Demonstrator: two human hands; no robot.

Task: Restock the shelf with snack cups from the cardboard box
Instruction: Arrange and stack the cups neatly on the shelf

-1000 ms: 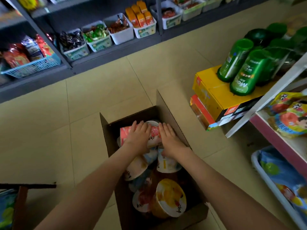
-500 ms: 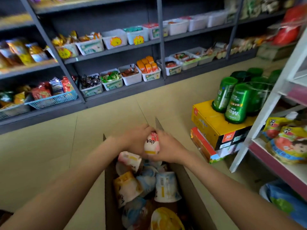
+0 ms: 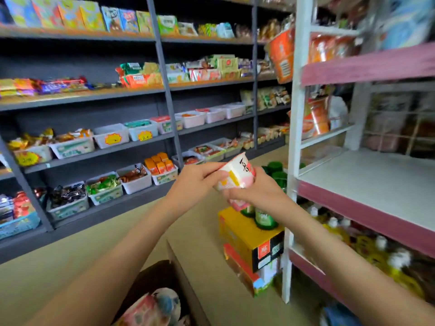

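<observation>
Both hands hold snack cups in mid-air in front of me. My left hand (image 3: 193, 182) grips the left side of a pink, white and yellow snack cup (image 3: 236, 174) that lies tilted on its side. My right hand (image 3: 256, 192) grips it from the right and below, with a second pink cup (image 3: 237, 204) partly hidden beneath its fingers. The open cardboard box (image 3: 181, 271) sits on the floor at the bottom centre, with more cups (image 3: 155, 307) inside. To the right stands a white and pink shelf (image 3: 367, 182) whose middle board is bare.
Grey store shelving (image 3: 164, 95) with snack bins and packets fills the left and back. A yellow carton (image 3: 247, 238) topped with green cans (image 3: 264, 218) sits on stacked boxes by the white shelf post (image 3: 293, 161). Tan floor lies between the shelves.
Both hands have lifted the cup out of the box and carried it up and to the right, toward the white shelf. The view has tilted upward.
</observation>
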